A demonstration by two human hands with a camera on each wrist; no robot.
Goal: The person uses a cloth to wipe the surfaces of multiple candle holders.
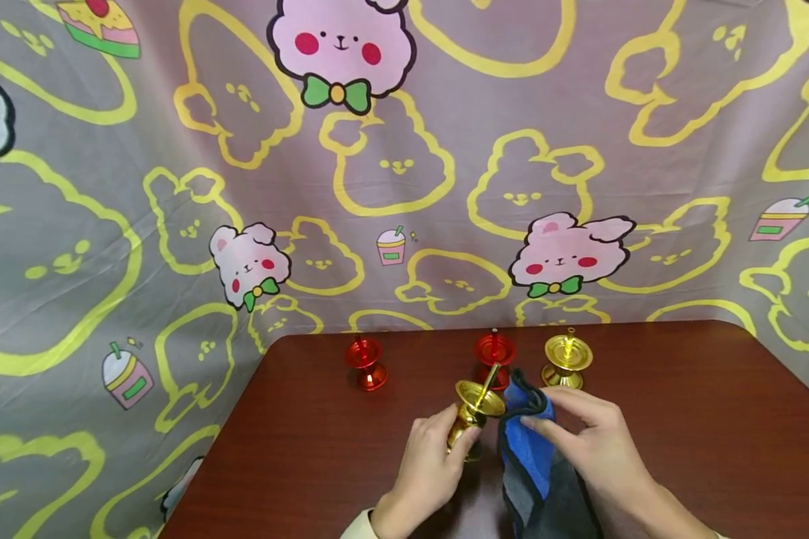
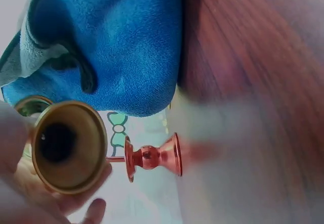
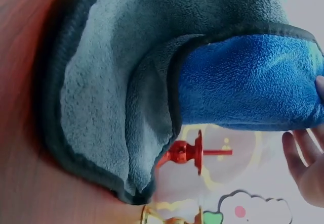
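My left hand (image 1: pixel 426 460) grips a gold candle holder (image 1: pixel 480 398) by its stem, tilted so its thin spike leans to the right. The left wrist view looks into the hollow underside of its base (image 2: pixel 69 147). My right hand (image 1: pixel 600 438) pinches a blue and grey cloth (image 1: pixel 529 449) between thumb and fingers. The cloth's folded top edge is right beside the candle holder's dish, and its grey part hangs down toward the table. In the right wrist view the blue side (image 3: pixel 248 80) is folded over near the fingertips.
On the brown table (image 1: pixel 297 449) a red candle holder (image 1: pixel 366 364) stands at the back left. Another red one (image 1: pixel 494 348) is behind my hands, partly hidden. A second gold candle holder (image 1: pixel 566 359) stands to its right. A patterned cloth backdrop (image 1: pixel 377 224) rises behind the table.
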